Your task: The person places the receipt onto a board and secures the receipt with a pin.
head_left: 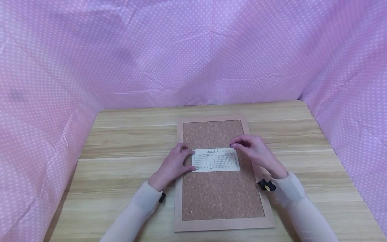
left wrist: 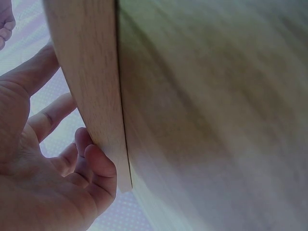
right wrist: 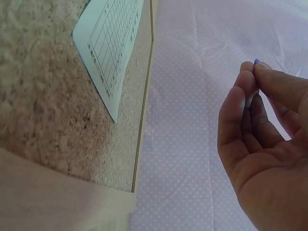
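The cork board (head_left: pixel 222 188) lies flat on the wooden table (head_left: pixel 127 141), its long axis running away from the person, short edges near and far. A printed paper slip (head_left: pixel 216 160) rests across the middle of the cork, long axis crosswise to the board, spanning nearly from the left frame rail to the right; its printed grid faces up, with the header line along the far edge.

The left hand (head_left: pixel 175 164) rests at the slip's left end, fingers relaxed and extended, fingertips on or just beside the paper edge and over the board's left frame. This placement appears to steady the sheet against sliding. In the left wrist view the fingers (left wrist: pixel 91 163) lie loosely bent against the frame edge, gripping nothing.

The right hand (head_left: pixel 255 151) hovers over the slip's far right corner. Thumb and forefinger are pinched together on a small blue object (right wrist: pixel 257 61), probably a push pin, though it is too small to identify with certainty. The remaining fingers are loosely curled. The pinch keeps the object above the corner, apart from the paper.

Pink dotted fabric (head_left: pixel 193 50) encloses the table on three sides
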The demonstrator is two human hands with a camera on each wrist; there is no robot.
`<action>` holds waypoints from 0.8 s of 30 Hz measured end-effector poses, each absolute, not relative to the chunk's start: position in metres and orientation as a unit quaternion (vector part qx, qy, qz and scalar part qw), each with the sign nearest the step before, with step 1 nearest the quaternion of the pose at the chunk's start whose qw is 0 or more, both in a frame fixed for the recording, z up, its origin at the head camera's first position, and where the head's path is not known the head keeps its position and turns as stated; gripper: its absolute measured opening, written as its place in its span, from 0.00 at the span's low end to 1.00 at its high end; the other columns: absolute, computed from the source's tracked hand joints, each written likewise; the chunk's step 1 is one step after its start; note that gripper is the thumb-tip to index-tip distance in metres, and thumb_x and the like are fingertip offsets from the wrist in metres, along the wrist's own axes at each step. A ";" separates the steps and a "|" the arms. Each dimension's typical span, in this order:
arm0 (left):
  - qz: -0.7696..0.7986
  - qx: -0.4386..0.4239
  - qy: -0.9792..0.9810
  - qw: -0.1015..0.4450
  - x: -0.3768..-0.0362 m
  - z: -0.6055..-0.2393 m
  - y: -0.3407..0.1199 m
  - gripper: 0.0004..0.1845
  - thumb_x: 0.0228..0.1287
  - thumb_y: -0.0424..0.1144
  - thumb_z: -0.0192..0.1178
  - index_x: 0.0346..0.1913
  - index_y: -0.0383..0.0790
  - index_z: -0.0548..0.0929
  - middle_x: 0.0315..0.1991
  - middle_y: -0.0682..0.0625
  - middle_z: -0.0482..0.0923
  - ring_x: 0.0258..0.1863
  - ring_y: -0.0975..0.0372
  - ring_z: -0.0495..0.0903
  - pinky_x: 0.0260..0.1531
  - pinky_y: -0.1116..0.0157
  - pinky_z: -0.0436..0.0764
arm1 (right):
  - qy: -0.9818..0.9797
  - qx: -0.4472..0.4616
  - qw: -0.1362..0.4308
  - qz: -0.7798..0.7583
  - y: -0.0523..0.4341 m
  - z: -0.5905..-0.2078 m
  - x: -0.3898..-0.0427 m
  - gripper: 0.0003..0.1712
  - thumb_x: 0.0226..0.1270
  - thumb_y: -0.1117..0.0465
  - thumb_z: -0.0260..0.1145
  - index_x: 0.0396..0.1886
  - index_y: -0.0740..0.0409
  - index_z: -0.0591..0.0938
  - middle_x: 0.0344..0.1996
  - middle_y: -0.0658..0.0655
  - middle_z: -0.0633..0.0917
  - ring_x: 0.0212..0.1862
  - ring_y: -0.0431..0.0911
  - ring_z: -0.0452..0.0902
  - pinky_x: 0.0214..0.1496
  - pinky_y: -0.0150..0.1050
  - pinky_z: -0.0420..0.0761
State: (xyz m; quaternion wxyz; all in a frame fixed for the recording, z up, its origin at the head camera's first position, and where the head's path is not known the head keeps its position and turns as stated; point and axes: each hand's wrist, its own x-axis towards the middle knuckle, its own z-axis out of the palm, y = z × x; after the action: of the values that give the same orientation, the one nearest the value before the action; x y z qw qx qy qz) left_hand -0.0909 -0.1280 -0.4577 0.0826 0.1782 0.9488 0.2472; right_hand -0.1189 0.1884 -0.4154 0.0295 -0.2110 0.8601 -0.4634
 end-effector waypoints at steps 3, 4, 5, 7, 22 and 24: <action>0.248 0.179 0.948 0.083 -0.091 -0.458 -0.128 0.33 0.55 0.47 0.80 0.63 0.38 0.83 0.64 0.40 0.70 0.55 0.49 0.73 0.54 0.52 0.76 | 0.859 -0.217 0.032 -0.463 0.187 -0.416 -0.120 0.06 0.70 0.70 0.69 0.43 0.60 0.90 0.40 0.51 0.90 0.39 0.44 0.83 0.40 0.31 0.80; 0.248 0.179 0.948 0.083 -0.091 -0.458 -0.128 0.33 0.55 0.47 0.80 0.63 0.38 0.83 0.64 0.41 0.70 0.56 0.49 0.73 0.54 0.52 0.76 | 0.859 -0.216 0.034 -0.463 0.186 -0.416 -0.120 0.06 0.70 0.69 0.69 0.43 0.60 0.90 0.39 0.51 0.90 0.38 0.44 0.82 0.38 0.32 0.79; 0.249 0.179 0.948 0.083 -0.091 -0.458 -0.128 0.33 0.56 0.47 0.80 0.63 0.38 0.83 0.64 0.41 0.70 0.56 0.49 0.73 0.54 0.52 0.76 | 0.859 -0.216 0.036 -0.462 0.186 -0.416 -0.120 0.06 0.71 0.69 0.69 0.43 0.60 0.90 0.39 0.51 0.90 0.37 0.44 0.81 0.37 0.32 0.79; 0.248 0.179 0.949 0.083 -0.091 -0.458 -0.128 0.33 0.56 0.47 0.80 0.63 0.38 0.83 0.64 0.41 0.69 0.56 0.49 0.73 0.54 0.52 0.76 | 0.861 -0.215 0.042 -0.459 0.184 -0.417 -0.121 0.06 0.71 0.68 0.70 0.43 0.60 0.90 0.39 0.51 0.90 0.36 0.44 0.81 0.36 0.33 0.78; 0.242 0.180 0.950 0.085 -0.091 -0.458 -0.128 0.33 0.56 0.47 0.79 0.63 0.38 0.83 0.63 0.41 0.69 0.55 0.49 0.72 0.53 0.53 0.76 | 0.856 -0.246 0.067 -0.450 0.170 -0.425 -0.129 0.06 0.70 0.65 0.71 0.44 0.58 0.90 0.40 0.48 0.90 0.38 0.43 0.82 0.40 0.36 0.79; 0.239 0.183 0.950 0.084 -0.092 -0.459 -0.128 0.33 0.56 0.47 0.79 0.63 0.38 0.83 0.63 0.41 0.69 0.54 0.50 0.73 0.52 0.53 0.76 | 0.854 -0.253 0.067 -0.450 0.169 -0.426 -0.130 0.06 0.70 0.66 0.70 0.43 0.58 0.90 0.40 0.48 0.90 0.38 0.42 0.82 0.40 0.36 0.80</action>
State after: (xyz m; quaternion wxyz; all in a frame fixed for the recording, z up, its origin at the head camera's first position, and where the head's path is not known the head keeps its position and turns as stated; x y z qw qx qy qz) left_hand -0.0918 -0.1282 -0.4587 0.0838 0.1834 0.9499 0.2389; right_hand -0.1301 0.1688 -0.4258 0.0667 -0.2530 0.8537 -0.4503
